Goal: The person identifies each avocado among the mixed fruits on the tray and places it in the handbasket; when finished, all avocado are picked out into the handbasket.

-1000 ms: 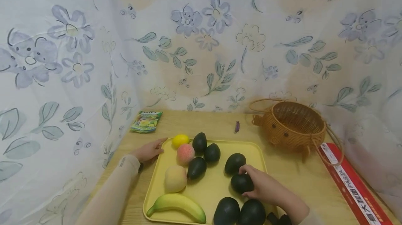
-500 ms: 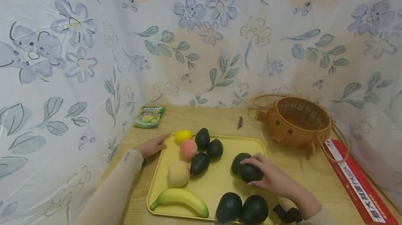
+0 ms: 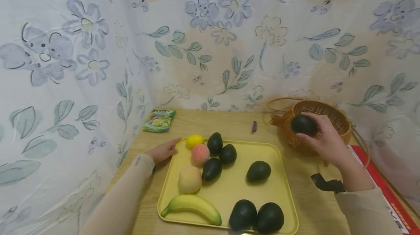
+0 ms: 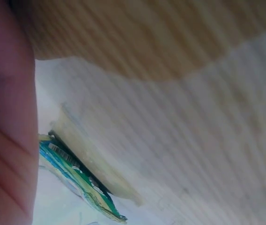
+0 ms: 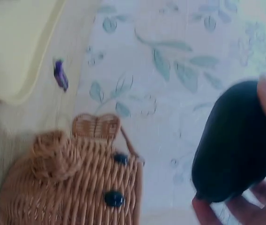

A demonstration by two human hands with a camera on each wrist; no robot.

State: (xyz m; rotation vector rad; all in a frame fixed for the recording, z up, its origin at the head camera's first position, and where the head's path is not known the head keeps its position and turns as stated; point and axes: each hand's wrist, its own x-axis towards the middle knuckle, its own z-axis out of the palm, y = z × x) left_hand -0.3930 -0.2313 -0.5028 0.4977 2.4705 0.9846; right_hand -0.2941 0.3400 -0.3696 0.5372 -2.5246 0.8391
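My right hand [image 3: 328, 141] grips a dark avocado [image 3: 303, 125] by its sides, raised in front of the wicker basket [image 3: 295, 143]. In the right wrist view the same avocado [image 5: 236, 145] shows between thumb and fingers, beside the basket's [image 5: 72, 187] animal-face front. My left hand [image 3: 162, 151] rests at the upper left corner of the yellow tray [image 3: 229, 191], fingers touching its rim. On the tray lie several more avocados [image 3: 258, 172], a lemon [image 3: 195, 141], a pink peach [image 3: 200, 154], a pale yellow peach [image 3: 190, 180] and a banana [image 3: 193, 207].
A green snack packet [image 3: 159, 120] lies at the table's back left. Behind the tray is a small purple wrapped candy [image 3: 254, 127]. A long red box [image 3: 390, 191] runs along the right, partly behind my right arm. Floral cloth [image 3: 213, 45] hangs around the table.
My right hand has lifted one avocado off the right side of the tray and carried it up and right to the basket. The left hand stays at the tray's corner.
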